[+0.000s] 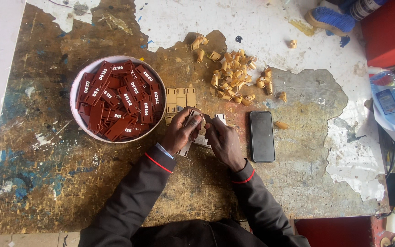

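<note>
Matt red-brown plastic tags [117, 98] in a bowl [76, 82]; rough, peeling worktop [46, 174]

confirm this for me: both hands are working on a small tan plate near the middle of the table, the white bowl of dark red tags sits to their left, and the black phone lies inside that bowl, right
Not quite. The black phone lies flat on the table, to the right of the hands, not in the white bowl. The head view shows this. The rest holds: the left hand and right hand work on a small tan plate, and the bowl of dark red tags sits to their left.
</note>
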